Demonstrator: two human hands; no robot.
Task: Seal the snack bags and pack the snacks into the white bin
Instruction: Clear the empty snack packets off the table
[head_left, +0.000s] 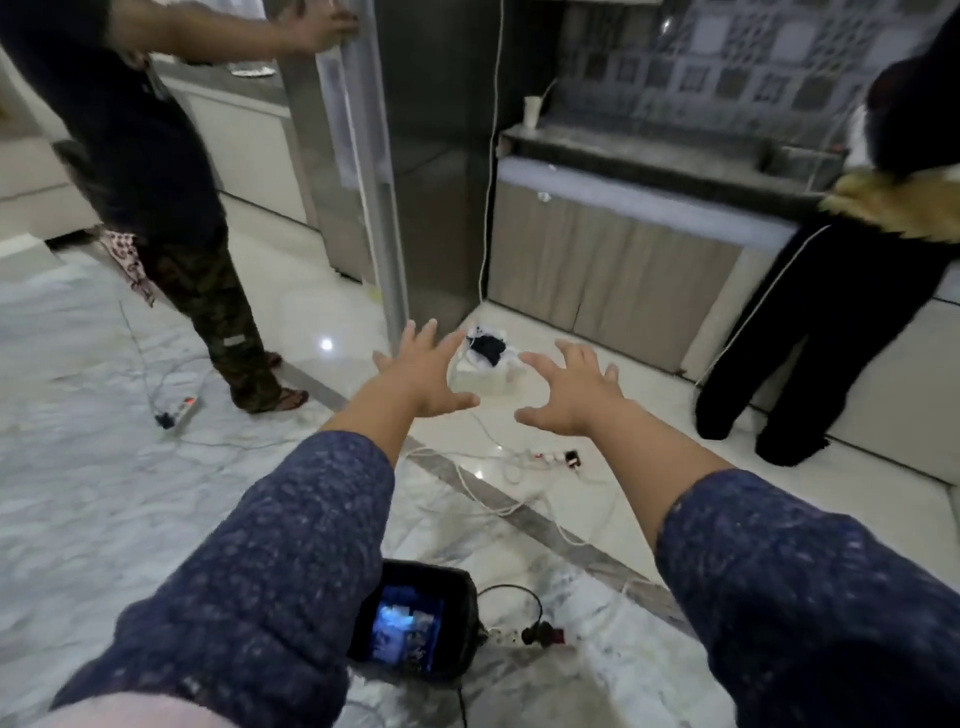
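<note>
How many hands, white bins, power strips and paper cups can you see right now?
Hands: 3, my left hand, my right hand, a bystander's hand
White bin: 1
Power strips: 3
Paper cup: 1
Total: 8

This is a home kitchen, with a tall grey metal fridge (415, 156), brown cupboard doors (597, 275) and a shiny white marble floor (93, 467).

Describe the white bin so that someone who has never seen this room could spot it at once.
Start at the tall grey fridge and follow its open door down to the pale floor. The white bin sits just right of the door's foot, beyond the outstretched left hand and right hand. It is the only white box, with something dark on top.
</note>
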